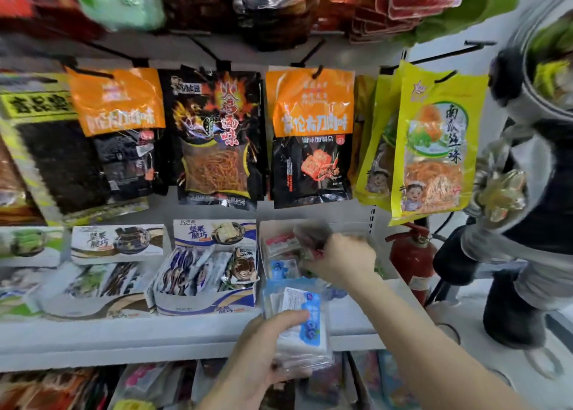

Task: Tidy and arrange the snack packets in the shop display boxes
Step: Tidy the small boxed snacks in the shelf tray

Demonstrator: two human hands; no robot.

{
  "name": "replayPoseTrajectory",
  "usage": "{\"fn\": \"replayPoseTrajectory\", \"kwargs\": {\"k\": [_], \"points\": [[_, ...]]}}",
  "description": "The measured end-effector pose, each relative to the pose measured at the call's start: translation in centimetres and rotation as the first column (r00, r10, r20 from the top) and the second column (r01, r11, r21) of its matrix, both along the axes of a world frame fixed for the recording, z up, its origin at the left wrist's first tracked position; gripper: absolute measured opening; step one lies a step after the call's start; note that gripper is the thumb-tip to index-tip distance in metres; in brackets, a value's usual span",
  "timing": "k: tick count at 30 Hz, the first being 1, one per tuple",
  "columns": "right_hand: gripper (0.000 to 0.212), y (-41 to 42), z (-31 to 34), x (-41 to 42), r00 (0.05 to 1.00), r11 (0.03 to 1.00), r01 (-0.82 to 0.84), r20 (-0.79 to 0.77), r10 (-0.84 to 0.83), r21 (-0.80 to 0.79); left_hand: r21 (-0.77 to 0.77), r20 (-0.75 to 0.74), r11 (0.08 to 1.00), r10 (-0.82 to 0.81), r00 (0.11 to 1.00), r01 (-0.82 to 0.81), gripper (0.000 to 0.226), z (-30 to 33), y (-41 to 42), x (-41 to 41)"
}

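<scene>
Blue-white packets (302, 326) in left grip (263, 357); right grip (341, 259) clutches packets (311, 239).

Above the right hand's fingers (313, 248) the way is closed by hanging packets (311, 137) — only a narrow gap is left under their lower edges. Left of those fingers stands a blue-and-white display box (204, 304); to their right a red fire extinguisher (410, 258) is seen. A bare shelf edge (124, 335) lies left of the left hand's fingers (288, 319) — passage is open there.

Bright, even light; blurred, warped edges.
</scene>
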State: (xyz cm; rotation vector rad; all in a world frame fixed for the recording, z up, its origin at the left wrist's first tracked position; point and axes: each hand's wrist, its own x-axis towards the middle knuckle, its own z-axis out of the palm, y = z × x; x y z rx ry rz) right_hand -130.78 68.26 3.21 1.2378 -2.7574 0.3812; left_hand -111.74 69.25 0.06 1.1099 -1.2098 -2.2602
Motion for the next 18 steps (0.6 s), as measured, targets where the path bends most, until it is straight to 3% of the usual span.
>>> {"fn": "replayPoseTrajectory", "kwargs": {"k": [3, 7, 11, 13, 16, 18], "points": [[0.064, -1.7, -0.3, -0.4, 0.998, 0.995, 0.057, 0.001, -0.057, 0.078, 0.008, 0.016, 0.999, 0.034, 0.999, -0.034, 0.065, -0.8, -0.4, 0.4], [0.037, -0.3, 1.7, 0.7, 0.998, 0.996, 0.051, 0.030, -0.049, -0.069, 0.012, 0.051, 0.997, 0.080, 0.995, -0.081, 0.062, -1.6, -0.6, 0.7], [0.019, 3.6, 2.1, 2.6, 0.991, 0.975, -0.070, -0.124, 0.044, -0.211, -0.006, 0.056, 0.991, 0.131, 0.990, -0.130, 0.057, -2.2, -0.8, 0.5], [0.016, 5.9, 1.1, 3.9, 0.977, 0.938, -0.208, -0.112, 0.184, -0.276, -0.038, 0.048, 0.988, 0.149, 0.988, -0.147, 0.060, -2.3, -0.5, 0.3], [0.037, 9.1, -0.6, 6.6, 0.927, 0.910, -0.360, 0.026, 0.373, -0.207, -0.079, 0.025, 0.979, 0.193, 0.981, -0.190, 0.068, -2.8, -0.5, -0.1], [0.052, 10.1, -1.5, 7.6, 0.909, 0.912, -0.390, 0.104, 0.403, -0.124, -0.092, 0.001, 0.972, 0.216, 0.976, -0.215, 0.051, -2.9, -0.2, -0.3]]}}
